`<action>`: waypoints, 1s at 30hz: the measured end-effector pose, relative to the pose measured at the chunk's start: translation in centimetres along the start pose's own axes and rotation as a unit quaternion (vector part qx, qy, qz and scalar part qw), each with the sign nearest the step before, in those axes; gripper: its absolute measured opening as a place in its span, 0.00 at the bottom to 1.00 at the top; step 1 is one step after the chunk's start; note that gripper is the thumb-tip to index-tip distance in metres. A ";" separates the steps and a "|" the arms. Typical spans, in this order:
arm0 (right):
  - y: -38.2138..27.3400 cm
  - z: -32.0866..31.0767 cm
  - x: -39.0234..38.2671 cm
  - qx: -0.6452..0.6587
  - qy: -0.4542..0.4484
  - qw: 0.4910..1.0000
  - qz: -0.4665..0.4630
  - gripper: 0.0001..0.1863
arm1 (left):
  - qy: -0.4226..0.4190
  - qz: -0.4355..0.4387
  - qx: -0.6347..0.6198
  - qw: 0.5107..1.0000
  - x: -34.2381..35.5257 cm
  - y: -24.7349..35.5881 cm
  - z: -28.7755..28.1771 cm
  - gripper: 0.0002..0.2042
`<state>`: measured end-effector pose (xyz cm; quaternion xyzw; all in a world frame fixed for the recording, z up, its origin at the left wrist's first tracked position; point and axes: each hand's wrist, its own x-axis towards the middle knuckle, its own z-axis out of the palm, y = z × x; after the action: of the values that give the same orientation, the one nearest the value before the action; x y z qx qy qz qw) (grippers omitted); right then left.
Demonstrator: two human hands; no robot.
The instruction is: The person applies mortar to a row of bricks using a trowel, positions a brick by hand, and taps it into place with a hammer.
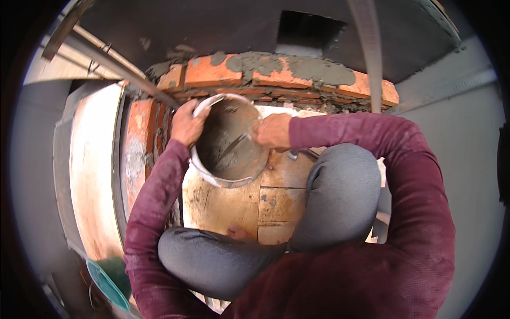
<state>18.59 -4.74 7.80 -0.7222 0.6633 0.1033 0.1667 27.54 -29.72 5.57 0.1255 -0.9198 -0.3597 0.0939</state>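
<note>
A round, pale bucket [212,179] tilts between my hands, smeared inside with wet grey mortar [226,125]. My left hand [187,123] is closed over its left rim. At the opposite rim, my right hand [273,131] is closed on a trowel, whose narrow blade [232,145] reaches down into the bucket. The trowel's handle is hidden in my fist. Just beyond the bucket runs a low course of orange bricks [212,72], with grey mortar [319,69] spread over part of its top.
Wooden boards [223,204] lie under the bucket, between my bent knees. A metal pole [366,48] rises at the far right, and another pole [122,66] slants at the left. More brickwork [139,143] stands on the left, with a teal container [109,284] lower down. A dark wall has a square opening [309,32].
</note>
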 end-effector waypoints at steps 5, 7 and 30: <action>1.4 2.2 -0.1 0.023 0.020 0.991 0.131 0.12 | -0.056 -0.016 0.004 0.998 -0.3 5.6 2.1 0.13; 1.2 2.5 0.7 0.094 -0.085 0.986 0.110 0.12 | -0.058 -0.006 -0.007 0.998 -0.8 5.8 2.5 0.12; 3.9 2.1 -2.6 0.760 -0.092 0.643 0.029 0.17 | 0.102 -0.188 -0.302 0.929 -3.9 -6.5 -2.1 0.16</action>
<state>14.58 -1.81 6.40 -0.3088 0.5106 -0.3665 0.7139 32.83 -34.47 2.30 0.2982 -0.7124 -0.6169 0.1515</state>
